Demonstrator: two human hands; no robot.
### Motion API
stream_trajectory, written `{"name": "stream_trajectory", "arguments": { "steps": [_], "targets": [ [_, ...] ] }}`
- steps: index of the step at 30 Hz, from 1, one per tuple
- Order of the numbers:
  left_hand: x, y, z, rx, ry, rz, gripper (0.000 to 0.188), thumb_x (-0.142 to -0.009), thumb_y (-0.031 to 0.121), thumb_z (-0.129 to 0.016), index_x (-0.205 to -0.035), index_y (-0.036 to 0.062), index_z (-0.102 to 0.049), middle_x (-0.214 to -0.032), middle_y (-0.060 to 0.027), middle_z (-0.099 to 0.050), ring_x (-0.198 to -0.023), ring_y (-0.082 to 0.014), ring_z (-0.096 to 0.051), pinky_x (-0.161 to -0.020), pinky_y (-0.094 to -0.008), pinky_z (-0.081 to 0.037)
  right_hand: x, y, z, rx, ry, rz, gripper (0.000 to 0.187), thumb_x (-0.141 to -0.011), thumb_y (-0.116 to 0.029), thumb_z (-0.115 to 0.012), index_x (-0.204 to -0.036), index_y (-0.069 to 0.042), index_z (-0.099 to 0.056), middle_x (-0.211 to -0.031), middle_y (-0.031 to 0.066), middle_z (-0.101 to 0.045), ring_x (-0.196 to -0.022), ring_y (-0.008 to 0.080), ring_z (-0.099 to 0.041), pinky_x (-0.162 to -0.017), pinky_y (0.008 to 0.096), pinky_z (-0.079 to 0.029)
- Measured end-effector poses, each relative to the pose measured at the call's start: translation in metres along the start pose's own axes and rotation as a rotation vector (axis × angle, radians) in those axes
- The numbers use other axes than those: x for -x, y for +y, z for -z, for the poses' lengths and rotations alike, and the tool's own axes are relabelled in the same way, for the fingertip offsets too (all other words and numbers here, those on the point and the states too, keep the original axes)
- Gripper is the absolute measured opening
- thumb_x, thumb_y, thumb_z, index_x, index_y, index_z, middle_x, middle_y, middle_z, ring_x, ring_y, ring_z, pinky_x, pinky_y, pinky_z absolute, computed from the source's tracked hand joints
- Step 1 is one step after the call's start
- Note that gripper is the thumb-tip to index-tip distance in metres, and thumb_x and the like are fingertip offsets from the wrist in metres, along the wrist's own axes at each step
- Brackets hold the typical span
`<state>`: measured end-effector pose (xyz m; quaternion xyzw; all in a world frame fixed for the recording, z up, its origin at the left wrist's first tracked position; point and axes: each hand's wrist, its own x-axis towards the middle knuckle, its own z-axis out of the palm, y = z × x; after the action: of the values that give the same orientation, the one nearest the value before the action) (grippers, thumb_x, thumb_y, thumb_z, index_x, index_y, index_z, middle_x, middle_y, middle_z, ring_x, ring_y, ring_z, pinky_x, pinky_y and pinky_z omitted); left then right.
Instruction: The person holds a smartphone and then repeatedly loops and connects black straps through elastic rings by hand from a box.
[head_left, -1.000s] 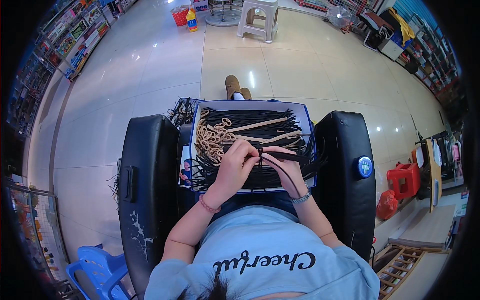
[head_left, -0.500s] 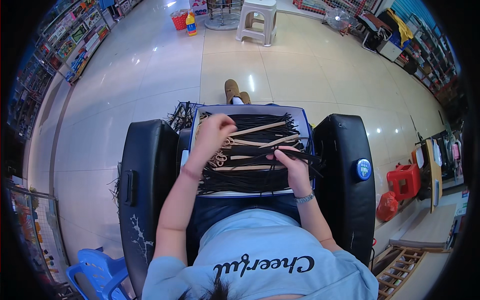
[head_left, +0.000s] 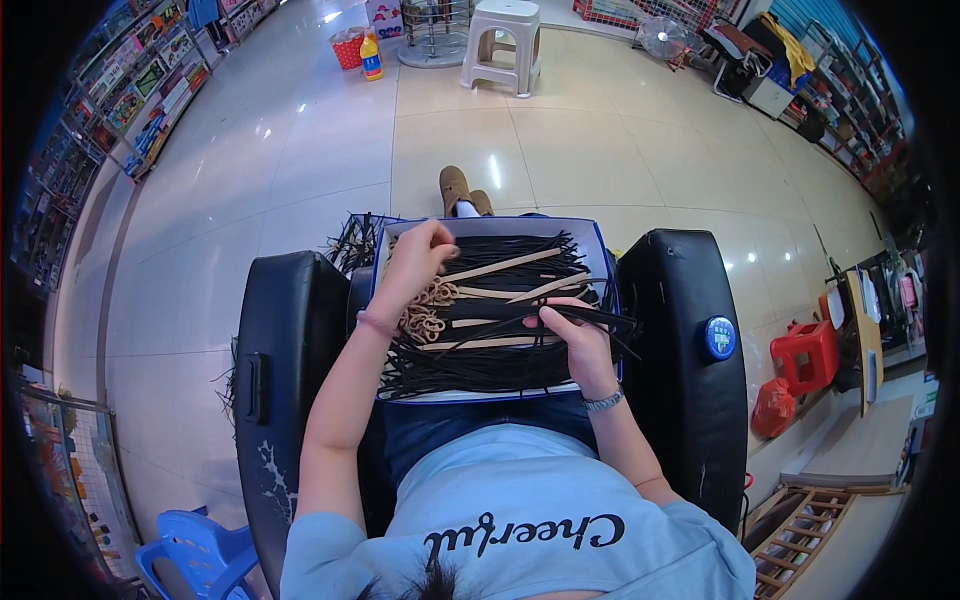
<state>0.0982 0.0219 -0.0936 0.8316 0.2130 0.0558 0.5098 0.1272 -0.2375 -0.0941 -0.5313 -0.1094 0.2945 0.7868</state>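
A shallow white box with blue edges (head_left: 500, 228) rests across my lap, filled with black strips (head_left: 480, 375) lying crosswise. Among them are several beige strips (head_left: 505, 264) and a cluster of beige looped ends (head_left: 425, 315) toward the left. My left hand (head_left: 412, 268) hovers over the box's far left part with its fingers curled together; whatever they pinch is hidden. Over the right part, my right hand (head_left: 578, 338) grips a bundle of black strips (head_left: 618, 320) between thumb and fingers, their ends reaching past the right rim.
Black padded armrests stand on both sides, the left (head_left: 290, 350) and the right (head_left: 680, 330), with a round blue lid (head_left: 719, 338) on the right one. More black strips (head_left: 362, 240) lie beyond the box's left corner. A grey stool (head_left: 503, 45) stands ahead on the tiles.
My left hand has shifted slightly toward the far edge of the box, fingers still curled. My right hand keeps its grip on the black strips. The whole view has shifted a little.
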Motion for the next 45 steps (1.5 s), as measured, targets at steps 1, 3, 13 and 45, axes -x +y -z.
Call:
{"name": "stream_trajectory", "arguments": {
  "steps": [1, 3, 13, 45],
  "targets": [
    [0.009, 0.015, 0.002, 0.001, -0.002, 0.003, 0.010, -0.080, 0.004, -0.062, -0.088, -0.0001, -0.056, -0.079, -0.0084, -0.060, -0.069, -0.0140, -0.058, -0.062, -0.0254, -0.048, 0.001, 0.001, 0.000, 0.015, -0.007, -0.003, 0.015, -0.083, -0.002, -0.061, -0.098, 0.001, -0.061, -0.091, 0.0129, -0.066, -0.084, 0.0217, -0.066, -0.079, 0.0300, -0.051],
    [0.032, 0.041, 0.000, 0.498, -0.423, -0.114, 0.010, -0.081, 0.000, -0.059, -0.091, -0.0003, -0.057, -0.078, -0.0042, -0.059, -0.068, -0.0058, -0.055, -0.061, -0.0190, -0.047, 0.001, 0.002, -0.004, 0.019, -0.032, -0.015, 0.016, -0.083, -0.003, -0.061, -0.099, 0.001, -0.061, -0.092, 0.0126, -0.065, -0.084, 0.0209, -0.065, -0.079, 0.0295, -0.051],
    [0.059, 0.060, -0.022, 0.261, -0.447, -0.263, 0.006, -0.083, -0.002, -0.056, -0.088, -0.0032, -0.059, -0.080, -0.0057, -0.060, -0.068, -0.0081, -0.058, -0.061, -0.0216, -0.050, 0.001, 0.003, -0.011, 0.117, -0.215, -0.042, 0.021, -0.085, -0.005, -0.060, -0.104, 0.004, -0.060, -0.096, 0.0119, -0.064, -0.085, 0.0179, -0.064, -0.079, 0.0274, -0.051],
    [0.105, 0.047, -0.052, -0.417, 0.118, -1.175, 0.014, -0.071, 0.007, -0.061, -0.083, 0.0051, -0.056, -0.083, -0.0069, -0.056, -0.071, -0.0212, -0.055, -0.060, -0.0305, -0.046, -0.014, 0.006, -0.017, -0.001, 0.019, -0.136, 0.017, -0.082, -0.010, -0.063, -0.097, -0.002, -0.062, -0.088, 0.0077, -0.066, -0.078, 0.0146, -0.064, -0.071, 0.0240, -0.049]
  ]
}}
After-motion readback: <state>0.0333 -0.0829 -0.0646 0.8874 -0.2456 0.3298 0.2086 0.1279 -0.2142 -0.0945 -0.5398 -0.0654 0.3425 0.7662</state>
